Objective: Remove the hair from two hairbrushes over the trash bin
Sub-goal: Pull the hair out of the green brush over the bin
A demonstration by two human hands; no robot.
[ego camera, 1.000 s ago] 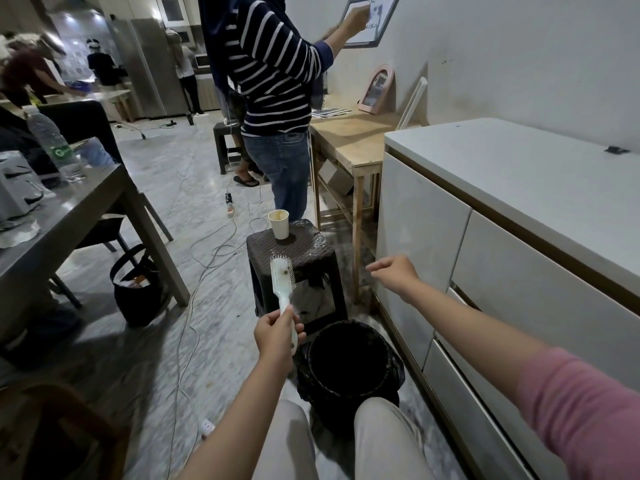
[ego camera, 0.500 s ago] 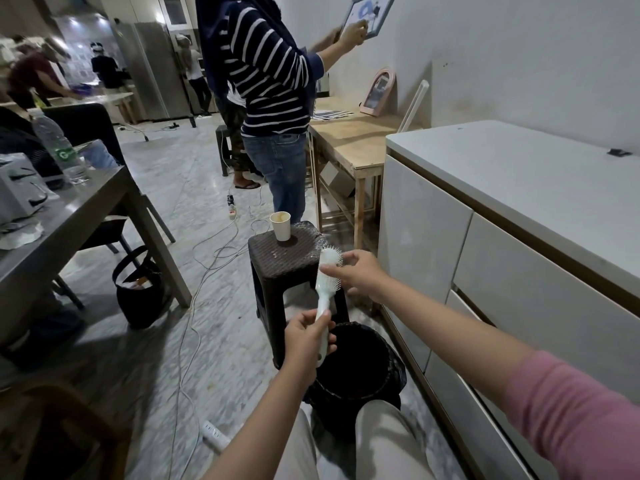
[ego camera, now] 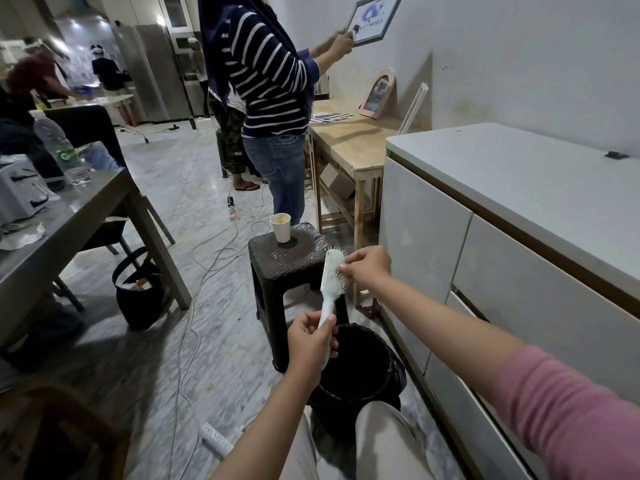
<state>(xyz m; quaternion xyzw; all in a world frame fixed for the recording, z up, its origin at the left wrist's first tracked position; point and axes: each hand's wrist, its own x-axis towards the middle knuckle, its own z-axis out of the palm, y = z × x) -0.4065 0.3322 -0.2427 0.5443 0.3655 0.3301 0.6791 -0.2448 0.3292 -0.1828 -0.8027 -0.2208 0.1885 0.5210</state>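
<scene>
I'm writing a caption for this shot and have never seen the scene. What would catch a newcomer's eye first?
First, the white hairbrush at centre, held upright by its handle in the left hand while the right hand picks at its bristles. Just below sits the black trash bin on the floor. Behind, a paper cup stands on a dark stool, and a person in a striped top faces the wall.

A white hairbrush, black trash bin, dark brown woven stool, pink sleeve, and navy white-striped top.
</scene>
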